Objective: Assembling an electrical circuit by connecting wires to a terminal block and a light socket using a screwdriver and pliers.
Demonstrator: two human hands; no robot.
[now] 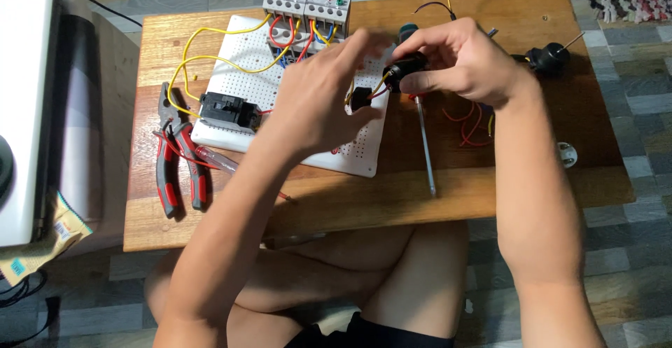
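My right hand grips a small black cylindrical part with yellow and red wires leading out of it, held just above a white perforated board. My left hand reaches in from the left, fingers partly spread, fingertips close to that part and to a small black piece beside it. I cannot tell whether the left fingers pinch a wire. Two grey switch units with red and green buttons and a black breaker sit on the board, joined by yellow, red and blue wires.
A low wooden table carries the board. Red-handled pliers and a tester screwdriver lie left of the board, a long screwdriver lies right of it, and a black lamp socket sits far right. A white appliance stands at left.
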